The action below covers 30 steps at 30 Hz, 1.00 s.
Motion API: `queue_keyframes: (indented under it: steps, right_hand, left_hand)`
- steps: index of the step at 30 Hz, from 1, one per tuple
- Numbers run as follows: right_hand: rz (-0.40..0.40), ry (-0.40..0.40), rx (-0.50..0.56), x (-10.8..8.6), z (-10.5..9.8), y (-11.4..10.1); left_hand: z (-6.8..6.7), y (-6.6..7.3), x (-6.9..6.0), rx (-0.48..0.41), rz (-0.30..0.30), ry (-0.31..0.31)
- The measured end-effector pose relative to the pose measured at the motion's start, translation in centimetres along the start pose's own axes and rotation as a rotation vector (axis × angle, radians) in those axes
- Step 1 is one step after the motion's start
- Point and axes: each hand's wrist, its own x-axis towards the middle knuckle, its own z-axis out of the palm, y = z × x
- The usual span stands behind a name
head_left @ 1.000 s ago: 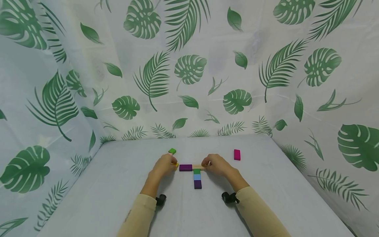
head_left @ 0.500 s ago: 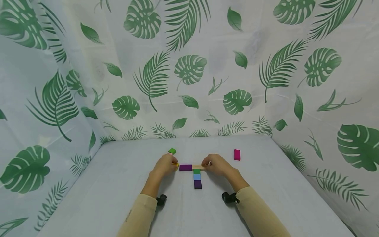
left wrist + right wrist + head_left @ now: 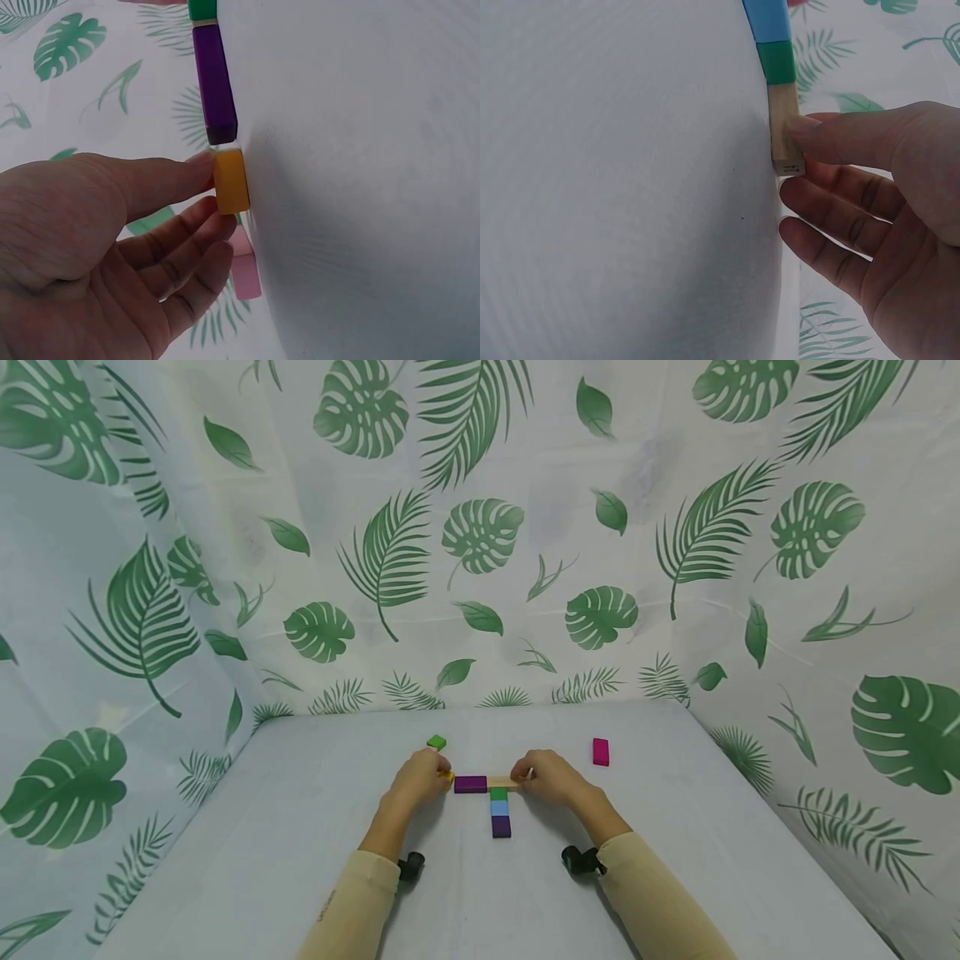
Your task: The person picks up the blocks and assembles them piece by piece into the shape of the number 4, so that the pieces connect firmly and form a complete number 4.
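Observation:
Between thumb and fingers, my left hand (image 3: 420, 777) pinches a yellow block (image 3: 232, 181) on the table. In the left wrist view, a small gap parts it from the end of a long purple block (image 3: 470, 785). That purple block lies in line with a plain wooden block (image 3: 501, 782), whose right end my right hand (image 3: 553, 777) pinches. From the wooden block a column runs toward me: a green block (image 3: 498, 794), a light blue block (image 3: 499, 808) and a dark purple block (image 3: 501, 827). A pink block (image 3: 245, 277) lies behind the left fingers.
Beyond the left hand lies a bright green block (image 3: 437, 742). A magenta block (image 3: 601, 752) lies apart at the back right. The white table (image 3: 262, 860) meets a leaf-patterned cloth (image 3: 525, 568) at its back and sides.
My left hand has shifted very slightly right with the yellow block, closer to the purple block. My right hand and the other blocks stay where they were.

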Motion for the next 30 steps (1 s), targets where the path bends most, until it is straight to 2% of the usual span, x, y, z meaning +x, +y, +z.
queue_keyframes:
  steps: [23,30]
  right_hand:
    - [0.03,-0.005,0.024,0.03,0.11,0.09]
    - [0.013,-0.002,0.02,0.0,-0.01,0.02]
  left_hand:
    - [0.26,0.32,0.01,0.005,-0.026,-0.008]
    - [0.23,0.36,0.03,0.01,-0.021,-0.004]
